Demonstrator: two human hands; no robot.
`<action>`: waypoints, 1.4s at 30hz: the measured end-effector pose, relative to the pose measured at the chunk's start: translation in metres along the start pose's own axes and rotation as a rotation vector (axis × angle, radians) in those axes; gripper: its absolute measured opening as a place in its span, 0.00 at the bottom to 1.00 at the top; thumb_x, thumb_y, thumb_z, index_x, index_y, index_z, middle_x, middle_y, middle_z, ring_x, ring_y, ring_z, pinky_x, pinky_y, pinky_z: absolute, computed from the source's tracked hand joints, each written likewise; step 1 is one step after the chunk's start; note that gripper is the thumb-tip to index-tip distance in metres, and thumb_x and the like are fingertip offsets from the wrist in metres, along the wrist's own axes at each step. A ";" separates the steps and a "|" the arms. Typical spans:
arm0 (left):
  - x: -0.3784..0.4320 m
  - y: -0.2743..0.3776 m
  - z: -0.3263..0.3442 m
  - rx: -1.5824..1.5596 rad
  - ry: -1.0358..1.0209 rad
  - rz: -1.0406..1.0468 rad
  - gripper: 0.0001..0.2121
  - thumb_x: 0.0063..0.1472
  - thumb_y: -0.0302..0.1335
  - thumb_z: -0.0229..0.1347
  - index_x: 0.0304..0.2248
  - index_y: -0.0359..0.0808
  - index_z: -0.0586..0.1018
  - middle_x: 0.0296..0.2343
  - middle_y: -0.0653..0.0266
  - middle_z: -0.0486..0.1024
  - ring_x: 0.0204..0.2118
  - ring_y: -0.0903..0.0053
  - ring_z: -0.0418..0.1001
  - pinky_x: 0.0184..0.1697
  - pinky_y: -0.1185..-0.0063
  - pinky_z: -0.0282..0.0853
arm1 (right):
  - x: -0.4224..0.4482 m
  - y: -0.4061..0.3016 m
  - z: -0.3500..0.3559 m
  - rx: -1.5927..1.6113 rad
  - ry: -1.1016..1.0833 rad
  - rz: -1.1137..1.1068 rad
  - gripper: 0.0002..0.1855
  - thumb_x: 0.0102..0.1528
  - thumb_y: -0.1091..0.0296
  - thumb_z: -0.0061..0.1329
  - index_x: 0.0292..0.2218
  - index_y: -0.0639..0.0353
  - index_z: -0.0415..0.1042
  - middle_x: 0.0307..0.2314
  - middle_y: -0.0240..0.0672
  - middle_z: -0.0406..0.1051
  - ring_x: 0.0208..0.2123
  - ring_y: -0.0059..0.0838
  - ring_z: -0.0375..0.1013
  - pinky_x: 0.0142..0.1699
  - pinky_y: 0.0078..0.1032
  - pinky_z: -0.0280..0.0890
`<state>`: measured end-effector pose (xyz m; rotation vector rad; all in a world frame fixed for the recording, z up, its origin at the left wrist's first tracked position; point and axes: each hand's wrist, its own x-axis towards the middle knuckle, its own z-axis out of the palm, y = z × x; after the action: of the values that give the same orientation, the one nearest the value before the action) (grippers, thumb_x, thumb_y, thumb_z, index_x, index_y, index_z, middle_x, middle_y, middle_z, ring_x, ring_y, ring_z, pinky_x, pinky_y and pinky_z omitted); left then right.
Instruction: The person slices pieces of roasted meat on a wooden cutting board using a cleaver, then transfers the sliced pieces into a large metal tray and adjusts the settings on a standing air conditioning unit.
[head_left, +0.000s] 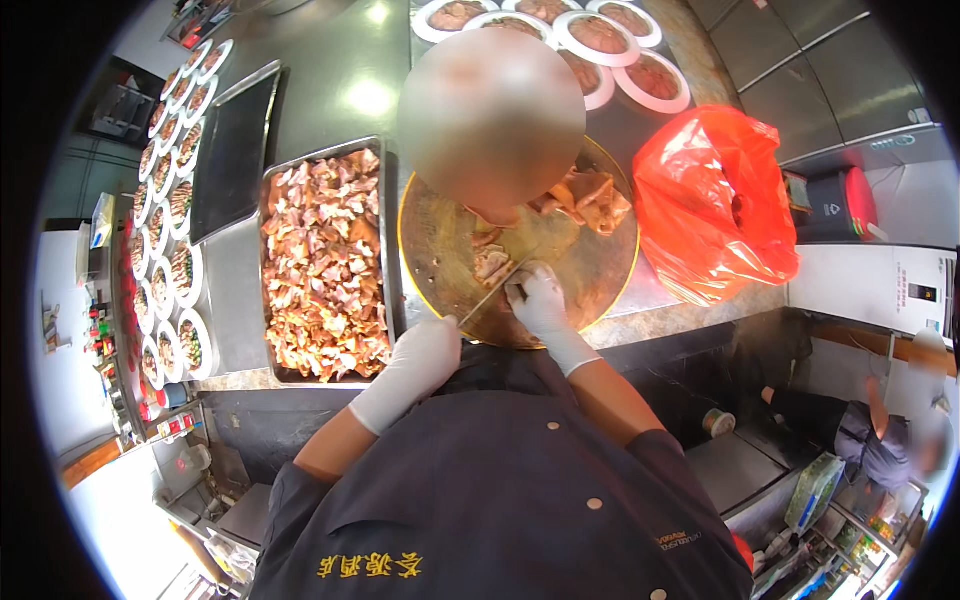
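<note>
My left hand (427, 352), in a white glove, grips a knife (491, 295) near the front edge of a round, yellow-rimmed chopping board (442, 232). The blade appears almost edge-on and slants up to the right. Against its right side, my gloved right hand (540, 300) rests on the board with curled fingers; what lies under them is hidden. Cut pieces of cooked meat (493, 264) lie just left of the blade. Larger brown pieces of cooked meat (592, 201) sit at the board's back right. A blurred disc covers the far part of the board.
Left of the board, a metal tray (385, 247) holds sliced meat. Beyond it are a dark, shallow tray (236, 142) and several plated dishes (182, 202). A red plastic bag (712, 210) stands right; plates of meat (600, 37) sit behind. Another person (874, 435) is at far right.
</note>
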<state>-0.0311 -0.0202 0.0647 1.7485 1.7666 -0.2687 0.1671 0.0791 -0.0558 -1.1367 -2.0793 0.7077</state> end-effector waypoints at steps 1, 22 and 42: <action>0.008 -0.002 0.008 0.055 0.006 0.090 0.11 0.60 0.28 0.49 0.30 0.28 0.77 0.27 0.51 0.76 0.30 0.54 0.78 0.38 0.64 0.73 | -0.002 0.001 -0.001 0.005 0.005 -0.003 0.06 0.49 0.69 0.55 0.30 0.60 0.75 0.34 0.44 0.72 0.40 0.49 0.70 0.46 0.40 0.68; -0.012 0.019 -0.019 -0.144 0.115 0.045 0.12 0.62 0.30 0.45 0.30 0.30 0.76 0.25 0.41 0.77 0.30 0.47 0.78 0.36 0.57 0.72 | -0.011 -0.013 -0.035 -0.154 -0.364 -0.028 0.16 0.51 0.66 0.51 0.41 0.61 0.74 0.45 0.44 0.68 0.52 0.46 0.65 0.56 0.36 0.63; 0.004 0.023 -0.015 -0.050 0.062 0.090 0.11 0.60 0.29 0.46 0.33 0.31 0.76 0.30 0.45 0.79 0.35 0.52 0.79 0.38 0.59 0.74 | -0.023 -0.001 -0.029 -0.121 -0.262 -0.040 0.13 0.50 0.66 0.52 0.38 0.59 0.72 0.40 0.45 0.67 0.47 0.48 0.65 0.51 0.39 0.65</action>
<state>-0.0133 -0.0064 0.0808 1.8123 1.7173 -0.1323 0.1977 0.0631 -0.0427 -1.1132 -2.3859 0.7547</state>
